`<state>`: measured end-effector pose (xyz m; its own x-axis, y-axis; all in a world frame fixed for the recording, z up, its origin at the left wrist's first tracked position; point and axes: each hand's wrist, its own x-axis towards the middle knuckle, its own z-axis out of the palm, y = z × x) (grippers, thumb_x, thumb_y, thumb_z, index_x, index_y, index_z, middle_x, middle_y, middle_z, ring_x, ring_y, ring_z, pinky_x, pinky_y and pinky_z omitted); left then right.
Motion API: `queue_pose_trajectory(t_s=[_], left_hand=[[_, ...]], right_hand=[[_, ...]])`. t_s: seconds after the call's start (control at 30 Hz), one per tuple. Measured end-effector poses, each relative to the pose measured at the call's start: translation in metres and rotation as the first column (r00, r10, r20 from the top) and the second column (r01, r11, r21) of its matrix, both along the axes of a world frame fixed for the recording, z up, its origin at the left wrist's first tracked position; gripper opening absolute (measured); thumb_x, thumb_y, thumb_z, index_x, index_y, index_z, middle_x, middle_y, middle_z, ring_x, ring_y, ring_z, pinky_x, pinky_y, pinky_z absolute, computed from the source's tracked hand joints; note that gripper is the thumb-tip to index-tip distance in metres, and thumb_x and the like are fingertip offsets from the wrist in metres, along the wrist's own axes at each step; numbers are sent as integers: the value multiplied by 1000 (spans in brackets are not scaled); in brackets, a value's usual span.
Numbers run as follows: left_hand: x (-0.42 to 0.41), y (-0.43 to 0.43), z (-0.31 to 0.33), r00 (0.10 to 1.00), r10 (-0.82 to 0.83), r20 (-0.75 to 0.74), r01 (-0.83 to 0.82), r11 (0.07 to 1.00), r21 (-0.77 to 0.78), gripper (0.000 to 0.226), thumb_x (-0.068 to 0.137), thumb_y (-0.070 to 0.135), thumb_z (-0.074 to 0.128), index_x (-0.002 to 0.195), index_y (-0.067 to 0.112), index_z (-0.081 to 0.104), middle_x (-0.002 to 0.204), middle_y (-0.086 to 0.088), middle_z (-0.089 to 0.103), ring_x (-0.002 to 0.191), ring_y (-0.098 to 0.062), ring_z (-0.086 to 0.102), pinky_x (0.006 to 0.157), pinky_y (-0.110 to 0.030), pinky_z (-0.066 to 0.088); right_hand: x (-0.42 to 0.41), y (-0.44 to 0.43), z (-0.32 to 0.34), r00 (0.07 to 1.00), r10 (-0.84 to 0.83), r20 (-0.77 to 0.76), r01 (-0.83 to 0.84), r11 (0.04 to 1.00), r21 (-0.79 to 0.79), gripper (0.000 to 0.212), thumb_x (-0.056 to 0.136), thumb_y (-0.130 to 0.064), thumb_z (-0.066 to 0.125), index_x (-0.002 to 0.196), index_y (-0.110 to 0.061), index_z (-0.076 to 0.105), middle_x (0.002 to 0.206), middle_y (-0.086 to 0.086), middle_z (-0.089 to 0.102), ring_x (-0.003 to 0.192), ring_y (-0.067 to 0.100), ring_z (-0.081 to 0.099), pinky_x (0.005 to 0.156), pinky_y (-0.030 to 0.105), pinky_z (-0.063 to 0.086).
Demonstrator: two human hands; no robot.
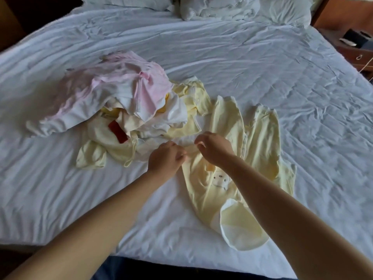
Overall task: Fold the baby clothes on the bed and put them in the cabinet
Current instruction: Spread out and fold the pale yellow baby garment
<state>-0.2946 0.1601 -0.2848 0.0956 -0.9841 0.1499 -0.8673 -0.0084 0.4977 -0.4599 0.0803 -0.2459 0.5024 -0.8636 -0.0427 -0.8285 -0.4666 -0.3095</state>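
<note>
Head view shows me the yellow sleepsuit [260,142] lying spread on the white bed sheet [262,67], close to the near edge of the bed, with its two long parts pointing away from me. Both hands meet at its left edge. My left hand [165,158] has the fingers curled and pinches the cloth there. My right hand [214,148] is curled too, thumb and forefinger closed on a small fold just beside the left one.

I judge this is the first fold, bringing the side part inward. To do it well I would lift the pinched edge only a little, draw it across the body in one line, and then press the wrinkles flat before the next fold. The cloth is thin and soft, so it can bunch easily.

The pile of unfolded clothes [125,102] lies just left of the hands, and one yellow piece nearly touches the sleepsuit, so I must not drag it along
</note>
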Motion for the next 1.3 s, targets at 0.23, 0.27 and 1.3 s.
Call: queue_pose_trajectory(t_s=[0.23, 0.27, 1.3], left_hand=[[-1, -12, -19, 999, 51, 13, -50, 999, -8, 23, 81, 37, 72, 99, 24, 66, 103, 6, 61, 101, -18, 58, 76, -36, 49], [-2, -13, -20, 998, 56, 7, -56, 998, 0, 30, 81, 37, 72, 106, 24, 63, 106, 5, 61, 104, -18, 58, 77, -36, 49], [71, 98, -18, 964, 258, 72, -239, 950, -202, 26, 70, 16, 77, 90, 17, 61, 94, -2, 55, 77, -25, 59, 59, -34, 45]], right_hand=[[7, -14, -25, 1000, -12, -26, 14, 998, 55, 27, 88, -20, 64, 114, -21, 54, 126, -3, 53, 120, 20, 46, 78, 32, 40], [9, -15, -25, 999, -24, -25, 26, 997, 69, 35, 87, -19, 64, 120, -20, 51, 126, -2, 54, 119, 21, 47, 79, 32, 40], [102, 78, -32, 986, 138, 99, -152, 977, 149, 33, 87, -7, 57, 106, -29, 71, 119, -10, 62, 108, 12, 60, 85, 26, 48]])
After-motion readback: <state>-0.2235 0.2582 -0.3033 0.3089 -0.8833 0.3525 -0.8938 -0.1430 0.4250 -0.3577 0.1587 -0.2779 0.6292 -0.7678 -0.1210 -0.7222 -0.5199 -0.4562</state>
